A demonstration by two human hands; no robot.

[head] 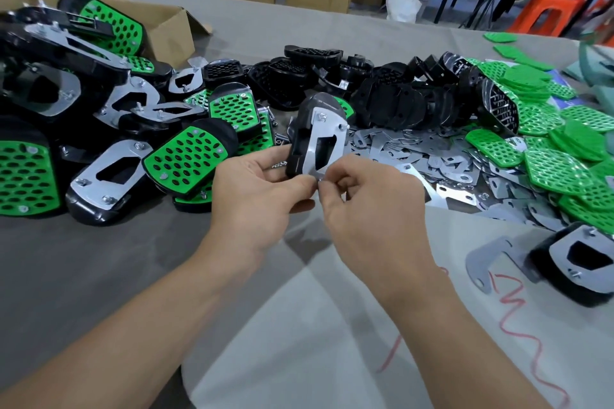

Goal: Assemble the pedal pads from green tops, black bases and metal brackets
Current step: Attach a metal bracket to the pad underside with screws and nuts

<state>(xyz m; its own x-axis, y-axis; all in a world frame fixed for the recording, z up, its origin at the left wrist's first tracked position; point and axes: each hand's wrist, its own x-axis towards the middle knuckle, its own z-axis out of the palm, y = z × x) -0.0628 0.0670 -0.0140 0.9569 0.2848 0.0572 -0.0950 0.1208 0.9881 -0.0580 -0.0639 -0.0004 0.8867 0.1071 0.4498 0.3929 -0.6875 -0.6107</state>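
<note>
Above the table's middle I hold a pedal pad [307, 129], its black base upright and a metal bracket [324, 139] facing me with screws at its top corners. My left hand [262, 189] grips the pad's lower left side. The thumb and forefinger of my right hand [362, 196] pinch something small at the bracket's bottom corner; what it is stays hidden. A pile of assembled pads [186, 153] lies to the left. Black bases [392, 93] are heaped behind, loose metal brackets [415, 156] lie to the right, and green tops [548, 143] are stacked at the far right.
An open cardboard box [166, 23] stands at the back left, with more boxes behind the table. One assembled pad [578, 259] and a loose bracket [488, 259] lie at the right front. Orange stools [548, 13] stand beyond the table's far edge.
</note>
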